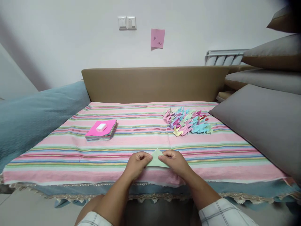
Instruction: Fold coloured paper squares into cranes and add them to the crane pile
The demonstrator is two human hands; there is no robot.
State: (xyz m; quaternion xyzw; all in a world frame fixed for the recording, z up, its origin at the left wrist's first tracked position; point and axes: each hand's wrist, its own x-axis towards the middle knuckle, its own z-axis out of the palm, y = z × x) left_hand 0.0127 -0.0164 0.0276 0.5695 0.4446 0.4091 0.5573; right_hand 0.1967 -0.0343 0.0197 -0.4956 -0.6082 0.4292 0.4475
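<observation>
A pale green sheet of origami paper (157, 159), folded into a triangle with its point away from me, is held just above the front of the striped cloth. My left hand (138, 163) pinches its left side between thumb and fingers. On the right side, my right hand (175, 161) pinches it the same way. Both thumbs lie on top of the paper, and the fingers beneath are partly hidden. Beyond my hands to the right lies a cluster of folded paper cranes (187, 121) in pink, blue, purple, yellow and green.
At the left, a stack of coloured paper (103, 130) has a bright pink top sheet, with a small white block (101, 127) on it. Grey cushions (258, 125) are piled at the right. A brown backrest (155, 84) runs along the back, and a blue armrest (47, 113) borders the left.
</observation>
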